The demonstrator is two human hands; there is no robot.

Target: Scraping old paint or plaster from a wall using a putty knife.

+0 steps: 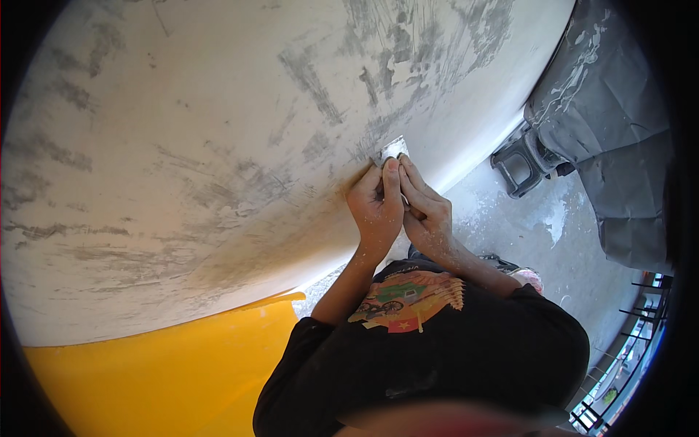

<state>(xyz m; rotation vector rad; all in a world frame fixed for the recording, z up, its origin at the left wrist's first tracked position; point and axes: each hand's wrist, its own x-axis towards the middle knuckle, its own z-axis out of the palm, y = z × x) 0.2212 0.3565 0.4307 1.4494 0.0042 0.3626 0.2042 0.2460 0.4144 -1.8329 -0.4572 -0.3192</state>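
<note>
Both of my hands meet in front of my chest, close against a large curved off-white surface [229, 131] marked with grey smears and patches. Between my fingertips is a small flat whitish piece [395, 148], perhaps a scraper blade or sandpaper; its exact kind cannot be told. My left hand [378, 199] pinches it from the left with the thumb on top. My right hand [427, 206] grips it from the right, fingers bent. Pale dust speckles both hands and forearms. The piece's far end lies at or very near the surface; its lower part is hidden by my fingers.
A yellow panel [164, 371] borders the curved surface at lower left. Grey sheeting [622, 185] covers something at the right, beside a dark grey plastic stool or stand [516, 166]. The grey floor [551, 229] has white splashes. Black metal bars [592, 418] stand at lower right.
</note>
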